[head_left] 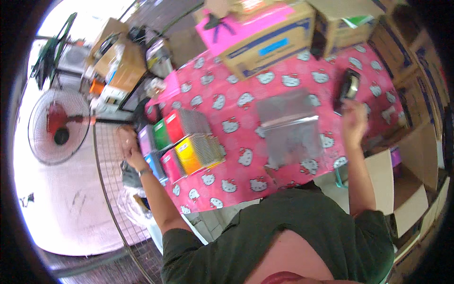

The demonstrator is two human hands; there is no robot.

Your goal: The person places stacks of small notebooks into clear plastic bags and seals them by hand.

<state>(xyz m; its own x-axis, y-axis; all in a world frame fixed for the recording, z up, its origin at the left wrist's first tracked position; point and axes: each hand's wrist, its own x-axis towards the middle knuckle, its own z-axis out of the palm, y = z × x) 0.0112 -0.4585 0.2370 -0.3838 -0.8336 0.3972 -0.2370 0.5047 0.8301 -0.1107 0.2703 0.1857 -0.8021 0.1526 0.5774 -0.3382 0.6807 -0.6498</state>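
My left hand [128, 144] is at the table's left edge, beside rows of small colored boxes. Its fingers look apart, with nothing visible in them. The rows nearby are purple [147, 142], green [161, 134], red [182, 125], blue [155, 165], pink [173, 166] and yellow [194, 154]. On the right, my right hand [353, 124] is near the lower end of a black tape dispenser-like object [349, 87]. Motion blur hides whether its fingers touch that object. Between the hands lies a clear plastic bag [291, 130], flat on the table.
A pink patterned cloth [246, 156] covers the table. Cardboard boxes [269, 45] stand along the far side, one with dark-handled pliers [217, 24] on top. An open carton [409, 194] is at right. A fan [59, 125] and wire rack [111, 170] are at left.
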